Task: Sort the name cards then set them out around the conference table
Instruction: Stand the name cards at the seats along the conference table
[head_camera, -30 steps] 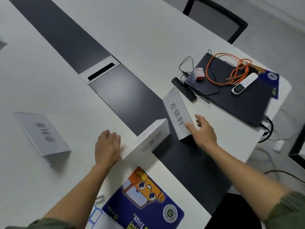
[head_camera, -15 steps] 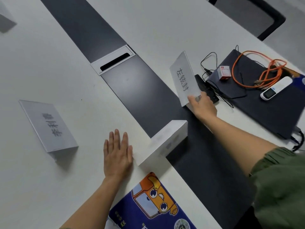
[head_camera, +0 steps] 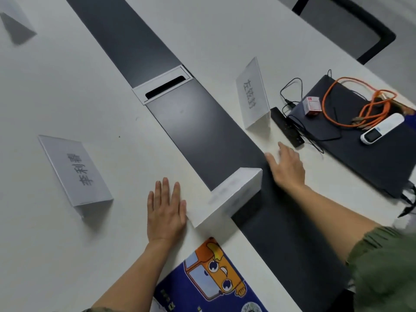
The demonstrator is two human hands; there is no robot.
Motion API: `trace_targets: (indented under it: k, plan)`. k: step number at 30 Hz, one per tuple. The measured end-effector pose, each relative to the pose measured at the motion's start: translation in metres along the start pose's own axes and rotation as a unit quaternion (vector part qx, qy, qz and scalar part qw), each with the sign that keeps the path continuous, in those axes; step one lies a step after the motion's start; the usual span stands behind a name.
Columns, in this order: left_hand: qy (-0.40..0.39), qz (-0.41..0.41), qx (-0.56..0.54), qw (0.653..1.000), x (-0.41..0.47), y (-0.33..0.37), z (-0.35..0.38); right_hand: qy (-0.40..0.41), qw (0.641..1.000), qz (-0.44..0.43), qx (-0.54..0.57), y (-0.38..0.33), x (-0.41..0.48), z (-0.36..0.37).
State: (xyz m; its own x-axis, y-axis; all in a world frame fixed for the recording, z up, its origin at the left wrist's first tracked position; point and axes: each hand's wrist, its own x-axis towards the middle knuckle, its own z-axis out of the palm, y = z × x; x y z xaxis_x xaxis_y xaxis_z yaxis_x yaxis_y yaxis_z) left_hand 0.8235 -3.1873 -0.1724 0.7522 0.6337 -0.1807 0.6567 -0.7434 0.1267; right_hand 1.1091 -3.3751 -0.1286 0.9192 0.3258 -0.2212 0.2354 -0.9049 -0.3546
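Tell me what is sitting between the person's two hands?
A white box lies between the left hand and the right hand, seen in the head view.

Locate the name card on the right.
Head view, right of centre: the name card stands on the white table between the dark centre strip and the black remote.

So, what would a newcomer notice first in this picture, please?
Likely the two hands: the left hand lies flat on the white table beside a white box, and the right hand is open near the box's far end. Then the two standing name cards, the left name card near the left hand and the right name card beyond the right hand. The orange cable at far right also stands out.
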Motion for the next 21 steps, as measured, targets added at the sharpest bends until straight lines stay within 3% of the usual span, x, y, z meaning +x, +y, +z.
trace_targets:
  k: [6, 8, 11, 13, 16, 21]
  plan:
    - [-0.017, 0.003, -0.063, 0.998, -0.002, 0.001, -0.011, 0.011, 0.992, -0.028, -0.121, 0.086, -0.107, 0.025]
    - [-0.018, -0.018, -0.174, 0.984, 0.001, 0.004, -0.03, 0.024, 0.992, -0.018, -0.12, 0.092, -0.114, 0.029]
    - [-0.023, -0.035, -0.36, 0.932, -0.003, 0.016, -0.072, 0.034, 0.992, -0.016, -0.123, 0.092, -0.112, 0.03]
    - [-0.045, 0.046, -0.35, 0.935, -0.018, 0.035, -0.094, 0.037, 0.992, -0.015, -0.121, 0.092, -0.114, 0.031]
    - [-0.101, 0.141, -0.242, 0.955, -0.032, 0.065, -0.09, 0.041, 0.992, -0.014, -0.115, 0.093, -0.115, 0.03]
    - [-0.082, 0.131, -0.203, 0.967, -0.005, 0.084, -0.07, 0.042, 0.993, -0.013, -0.105, 0.091, -0.115, 0.03]
